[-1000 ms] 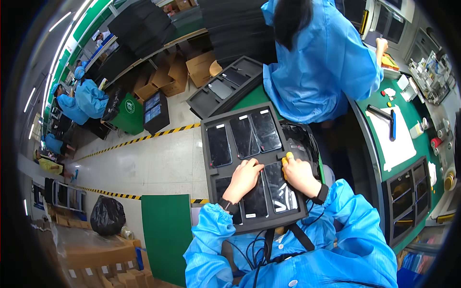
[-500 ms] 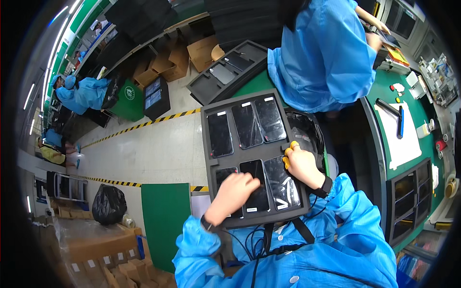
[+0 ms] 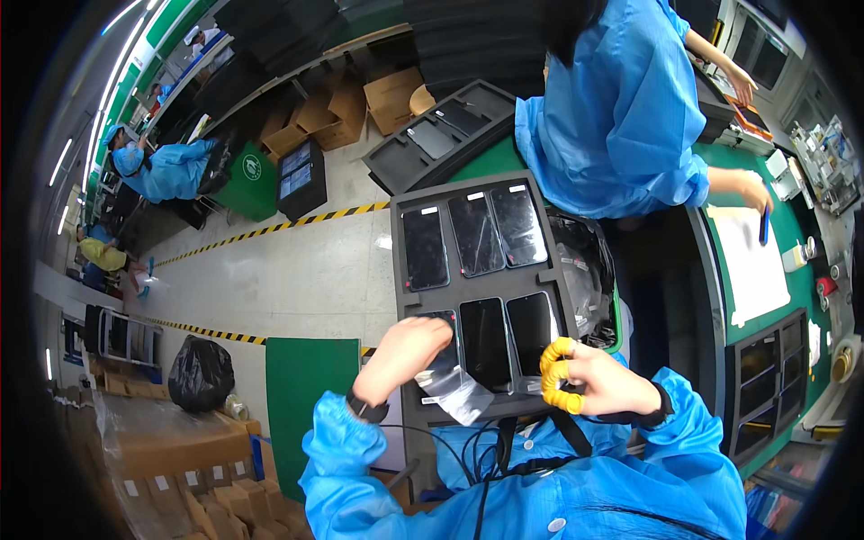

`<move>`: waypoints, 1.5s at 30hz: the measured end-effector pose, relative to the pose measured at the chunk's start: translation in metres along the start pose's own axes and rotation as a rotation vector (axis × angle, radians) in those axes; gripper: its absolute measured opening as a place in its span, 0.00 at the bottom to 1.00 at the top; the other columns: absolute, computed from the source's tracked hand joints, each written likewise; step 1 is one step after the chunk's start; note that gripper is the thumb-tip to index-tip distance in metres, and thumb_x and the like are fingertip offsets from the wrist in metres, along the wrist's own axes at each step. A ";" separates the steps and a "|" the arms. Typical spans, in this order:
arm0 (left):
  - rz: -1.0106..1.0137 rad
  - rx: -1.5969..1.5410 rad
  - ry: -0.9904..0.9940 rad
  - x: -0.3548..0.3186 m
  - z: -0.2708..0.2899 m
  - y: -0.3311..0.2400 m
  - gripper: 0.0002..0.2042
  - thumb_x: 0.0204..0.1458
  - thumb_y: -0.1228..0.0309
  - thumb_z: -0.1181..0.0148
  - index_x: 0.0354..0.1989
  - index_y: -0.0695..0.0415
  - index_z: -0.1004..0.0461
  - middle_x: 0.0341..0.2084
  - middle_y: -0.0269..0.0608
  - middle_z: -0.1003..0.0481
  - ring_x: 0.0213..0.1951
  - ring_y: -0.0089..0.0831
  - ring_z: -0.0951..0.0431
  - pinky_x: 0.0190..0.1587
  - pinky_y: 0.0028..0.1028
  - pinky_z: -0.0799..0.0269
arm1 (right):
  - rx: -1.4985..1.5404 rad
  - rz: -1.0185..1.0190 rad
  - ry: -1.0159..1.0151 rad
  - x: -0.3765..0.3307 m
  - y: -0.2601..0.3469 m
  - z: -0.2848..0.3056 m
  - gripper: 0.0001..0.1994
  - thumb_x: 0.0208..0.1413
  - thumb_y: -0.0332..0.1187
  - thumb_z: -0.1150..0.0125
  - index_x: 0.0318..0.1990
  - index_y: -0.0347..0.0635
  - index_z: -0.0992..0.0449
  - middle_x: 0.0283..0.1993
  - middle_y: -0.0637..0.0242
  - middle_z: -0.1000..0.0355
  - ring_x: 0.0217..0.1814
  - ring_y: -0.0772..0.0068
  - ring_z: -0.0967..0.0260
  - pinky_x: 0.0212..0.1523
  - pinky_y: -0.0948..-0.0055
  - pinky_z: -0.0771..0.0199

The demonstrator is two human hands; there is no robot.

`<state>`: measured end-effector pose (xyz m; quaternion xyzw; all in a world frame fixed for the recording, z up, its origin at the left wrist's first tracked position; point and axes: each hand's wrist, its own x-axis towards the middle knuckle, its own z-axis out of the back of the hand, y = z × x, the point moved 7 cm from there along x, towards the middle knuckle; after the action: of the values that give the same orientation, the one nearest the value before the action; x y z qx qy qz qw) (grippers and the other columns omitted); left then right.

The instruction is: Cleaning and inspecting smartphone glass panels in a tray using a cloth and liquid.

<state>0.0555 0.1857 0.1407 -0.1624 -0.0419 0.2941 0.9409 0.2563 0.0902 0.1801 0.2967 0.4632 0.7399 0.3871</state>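
A black foam tray (image 3: 468,292) in front of me holds several dark-screened phones in two rows. My left hand (image 3: 405,353), fingers curled together, is over the lower-left phone (image 3: 443,358); its fingertips are partly hidden. Just below it, a crumpled clear film (image 3: 461,396) lies across the tray's near edge; whether the hand grips it cannot be seen. Yellow finger cots cover several fingers of my right hand (image 3: 598,382). Those fingers are bent together at the near right corner of the lower-right phone (image 3: 533,331). The lower-middle phone (image 3: 486,344) lies between both hands.
Ahead, a co-worker in a blue smock (image 3: 621,117) reaches over the green bench (image 3: 733,180), one hand at a blue-handled tool (image 3: 764,225). A lined bin (image 3: 585,279) stands right of the tray. Another foam tray (image 3: 432,135) lies beyond; a third tray (image 3: 765,378) rests at right.
My left hand has drawn left, and a clear film now shows below it. My right hand has come down toward the tray's near side. The co-worker's hand has reached the blue-handled tool.
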 end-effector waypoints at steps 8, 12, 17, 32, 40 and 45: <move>-0.188 0.010 -0.097 0.013 -0.037 0.029 0.09 0.48 0.75 0.49 0.38 0.60 0.29 0.49 0.43 0.27 0.54 0.39 0.29 0.53 0.31 0.29 | 0.214 -0.064 -0.054 -0.029 -0.002 0.010 0.06 0.46 0.26 0.34 0.33 0.40 0.24 0.40 0.62 0.30 0.43 0.64 0.31 0.44 0.70 0.31; -0.219 0.134 -0.114 0.008 -0.040 0.021 0.07 0.47 0.75 0.49 0.36 0.59 0.31 0.43 0.42 0.27 0.53 0.38 0.29 0.53 0.31 0.29 | 0.206 -0.081 -0.146 -0.027 -0.017 0.005 0.05 0.46 0.28 0.34 0.30 0.39 0.24 0.37 0.60 0.27 0.42 0.62 0.29 0.44 0.67 0.31; -0.061 0.080 -0.221 -0.002 -0.026 0.017 0.06 0.46 0.77 0.49 0.33 0.60 0.33 0.33 0.43 0.32 0.44 0.39 0.28 0.50 0.31 0.28 | 0.184 -0.079 -0.134 -0.013 -0.011 -0.011 0.05 0.47 0.27 0.35 0.31 0.38 0.25 0.36 0.61 0.26 0.41 0.63 0.28 0.45 0.68 0.30; 0.030 -0.031 -0.190 -0.079 0.081 -0.141 0.11 0.40 0.74 0.38 0.35 0.55 0.23 0.35 0.38 0.25 0.36 0.34 0.24 0.43 0.34 0.26 | 0.352 0.119 0.254 0.031 0.043 -0.061 0.12 0.51 0.34 0.36 0.41 0.39 0.25 0.38 0.60 0.26 0.39 0.61 0.27 0.41 0.69 0.26; 0.061 -0.164 -0.248 -0.085 0.063 -0.130 0.19 0.41 0.75 0.40 0.46 0.59 0.25 0.28 0.40 0.26 0.32 0.37 0.24 0.40 0.34 0.26 | -0.558 -0.109 -0.196 0.114 -0.080 0.044 0.14 0.47 0.39 0.35 0.36 0.39 0.27 0.34 0.53 0.28 0.34 0.51 0.27 0.33 0.58 0.27; 0.099 -0.204 -0.197 -0.072 0.071 -0.116 0.19 0.42 0.76 0.42 0.47 0.60 0.26 0.30 0.39 0.25 0.33 0.37 0.25 0.44 0.35 0.28 | -0.815 -0.162 -0.114 0.143 -0.141 0.052 0.12 0.46 0.36 0.36 0.34 0.41 0.29 0.33 0.55 0.30 0.33 0.51 0.28 0.33 0.58 0.27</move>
<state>0.0460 0.0750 0.2468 -0.2295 -0.1556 0.3490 0.8952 0.2646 0.2728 0.0830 0.1224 0.1321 0.8121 0.5550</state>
